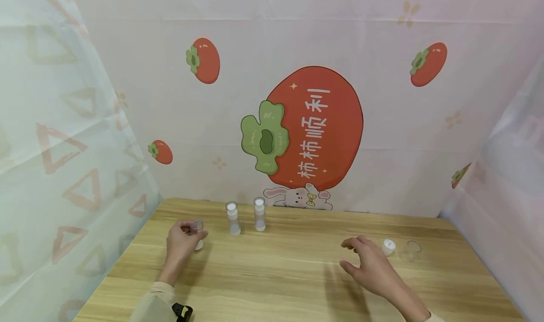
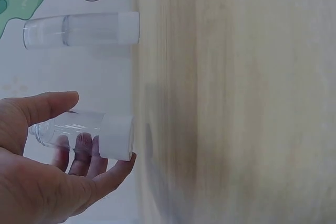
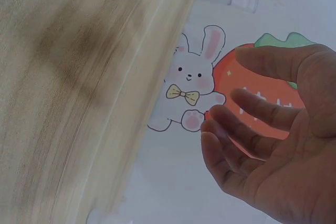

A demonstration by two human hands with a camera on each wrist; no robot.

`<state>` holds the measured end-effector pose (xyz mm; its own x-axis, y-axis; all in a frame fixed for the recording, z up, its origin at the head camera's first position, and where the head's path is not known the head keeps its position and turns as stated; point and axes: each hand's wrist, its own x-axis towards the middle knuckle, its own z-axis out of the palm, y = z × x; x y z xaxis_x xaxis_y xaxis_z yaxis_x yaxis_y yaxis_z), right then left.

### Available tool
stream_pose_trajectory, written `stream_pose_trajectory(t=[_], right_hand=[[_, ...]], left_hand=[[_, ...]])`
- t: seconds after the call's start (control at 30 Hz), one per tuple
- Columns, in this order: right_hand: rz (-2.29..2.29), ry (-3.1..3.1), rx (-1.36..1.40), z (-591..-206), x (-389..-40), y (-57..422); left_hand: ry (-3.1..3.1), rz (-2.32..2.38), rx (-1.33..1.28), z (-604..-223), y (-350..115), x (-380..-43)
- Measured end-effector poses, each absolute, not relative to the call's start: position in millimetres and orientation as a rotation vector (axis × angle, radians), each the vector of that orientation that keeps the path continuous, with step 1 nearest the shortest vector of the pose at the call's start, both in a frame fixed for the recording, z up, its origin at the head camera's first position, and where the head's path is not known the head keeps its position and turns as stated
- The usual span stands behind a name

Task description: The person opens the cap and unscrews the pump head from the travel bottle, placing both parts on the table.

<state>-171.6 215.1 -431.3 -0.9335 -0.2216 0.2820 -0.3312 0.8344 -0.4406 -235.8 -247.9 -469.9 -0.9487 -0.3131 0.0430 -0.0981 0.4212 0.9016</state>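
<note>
At the left of the table, my left hand (image 1: 182,242) curls round a small clear bottle (image 2: 115,136) with a white base. The thumb lies along one side of it, and the fingers show through the clear wall. The bottle stands roughly upright with its open neck towards the palm. My right hand (image 1: 371,267) hovers over the right part of the table, fingers loosely bent and holding nothing. Nearest to it is a small white pump top (image 1: 388,247), just beyond the knuckles. A clear cap (image 1: 414,250), hard to make out, lies further right.
Two capped clear bottles with white parts stand near the back edge, one at the left (image 1: 233,222) and one to its right (image 1: 259,216). Behind the wooden table (image 1: 272,275) hangs a printed cloth (image 1: 382,180). A black and yellow object (image 1: 182,311) is by the left sleeve.
</note>
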Motion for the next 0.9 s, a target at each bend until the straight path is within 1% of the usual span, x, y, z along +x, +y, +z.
stream_pose_trajectory(t=[0.33,0.9], right_hand=[[0.733,-2.814,0.447,-430.4,-171.2,214.2],[0.725,-2.844,0.494,-430.9,-170.5,213.5]], left_hand=[[-2.402,-1.571,0.427,-477.0,-257.4,-240.8],[-2.444,-1.532,0.426,-477.8,-257.1,-240.6]])
